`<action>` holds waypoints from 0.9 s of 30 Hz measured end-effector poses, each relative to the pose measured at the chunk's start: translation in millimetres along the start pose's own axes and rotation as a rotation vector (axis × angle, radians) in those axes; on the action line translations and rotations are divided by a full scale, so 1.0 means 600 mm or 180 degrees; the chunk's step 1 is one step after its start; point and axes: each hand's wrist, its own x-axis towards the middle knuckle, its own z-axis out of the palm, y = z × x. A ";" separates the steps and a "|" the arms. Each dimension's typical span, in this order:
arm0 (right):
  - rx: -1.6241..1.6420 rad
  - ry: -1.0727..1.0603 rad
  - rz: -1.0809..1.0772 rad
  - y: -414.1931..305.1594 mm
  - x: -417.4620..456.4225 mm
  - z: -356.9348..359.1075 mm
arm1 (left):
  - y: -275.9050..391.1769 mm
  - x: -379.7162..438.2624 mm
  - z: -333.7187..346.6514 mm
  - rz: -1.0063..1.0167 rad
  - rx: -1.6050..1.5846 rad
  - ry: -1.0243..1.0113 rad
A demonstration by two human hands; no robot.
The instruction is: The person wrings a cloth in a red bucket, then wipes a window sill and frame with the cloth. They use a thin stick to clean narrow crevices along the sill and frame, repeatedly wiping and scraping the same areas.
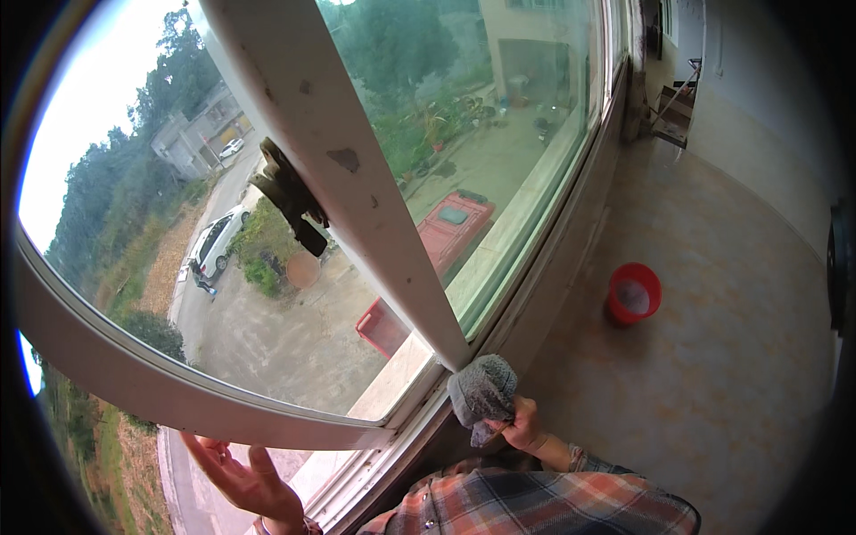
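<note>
A sliding window sash with a white frame (pixel 281 428) stands before me, its glass showing the yard outside. My left hand (pixel 251 480) is at the outer edge of that frame, fingers apart and fingertips at the edge; whether they press on it I cannot tell. In my right hand (pixel 525 428) is a bunched grey cloth (pixel 483 394), at the bottom corner where the sash upright (pixel 374 194) meets the window track (pixel 414 428). A dark latch (pixel 294 200) is fixed to the upright.
A red bucket (pixel 634 294) holding cloudy liquid stands on the tiled floor (pixel 702 374) to the right. Further back, a stand-like object (pixel 672 117) is by the doorway. Outside are a red vehicle (pixel 455 227), a white car (pixel 219 241) and a person (pixel 200 277).
</note>
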 end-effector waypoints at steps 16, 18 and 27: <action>-0.1456 0.0932 -0.0193 -0.068 0.106 0.079 | -0.045 0.055 0.079 0.0466 -0.0355 -0.0530; -0.1551 0.1134 -0.0284 -0.073 0.117 0.083 | -0.028 0.061 0.115 0.0589 -0.0674 -0.0502; -0.1693 0.1092 -0.0165 -0.086 0.118 0.086 | -0.022 0.044 0.254 -0.0046 -0.2854 -0.0571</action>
